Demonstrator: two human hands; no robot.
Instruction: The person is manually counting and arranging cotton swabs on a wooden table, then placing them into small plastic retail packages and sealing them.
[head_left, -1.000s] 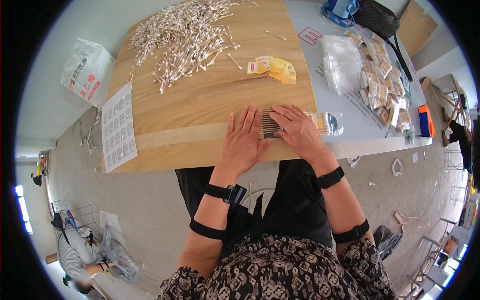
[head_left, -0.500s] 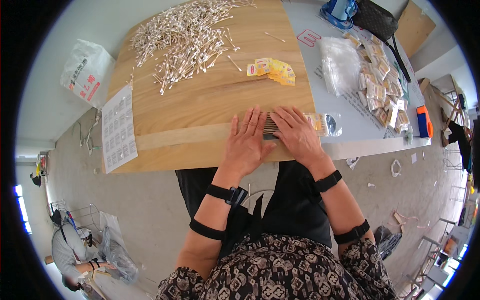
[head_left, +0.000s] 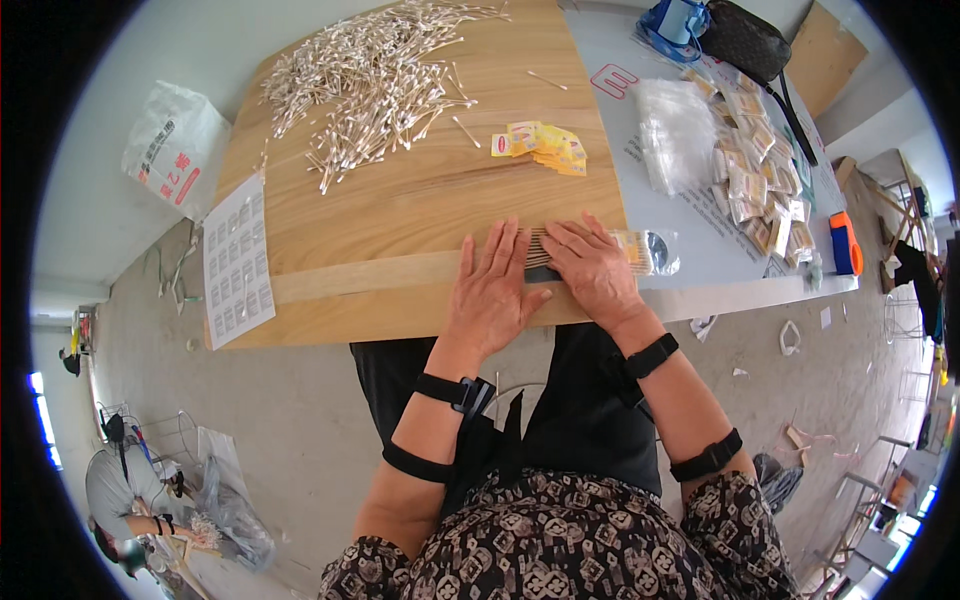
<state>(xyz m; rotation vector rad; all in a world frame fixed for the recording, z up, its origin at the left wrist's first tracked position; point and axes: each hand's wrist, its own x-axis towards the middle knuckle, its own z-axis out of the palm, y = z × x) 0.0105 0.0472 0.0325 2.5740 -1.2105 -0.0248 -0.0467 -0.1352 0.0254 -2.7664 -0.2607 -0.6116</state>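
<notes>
- Row of cotton swabs [head_left: 536,250] near the front edge of the wooden tabletop [head_left: 420,215], between and partly under both hands
- Right hand [head_left: 598,280] palm down across the row, fingers extended and close together, gripping nothing visible
- Left hand [head_left: 487,290] flat beside the row's left end, fingers straight and slightly spread, thumb out toward the right hand; whether its fingertips touch the swabs cannot be told
- Clear plastic pouch [head_left: 668,253] with a yellow printed part, just right of the right hand
- Fanned yellow cards [head_left: 555,147] beyond the hands
- Loose cotton-swab heap [head_left: 370,80] at far left
- Clear bag stack [head_left: 675,135] beside filled swab packets [head_left: 745,185] on the right
</notes>
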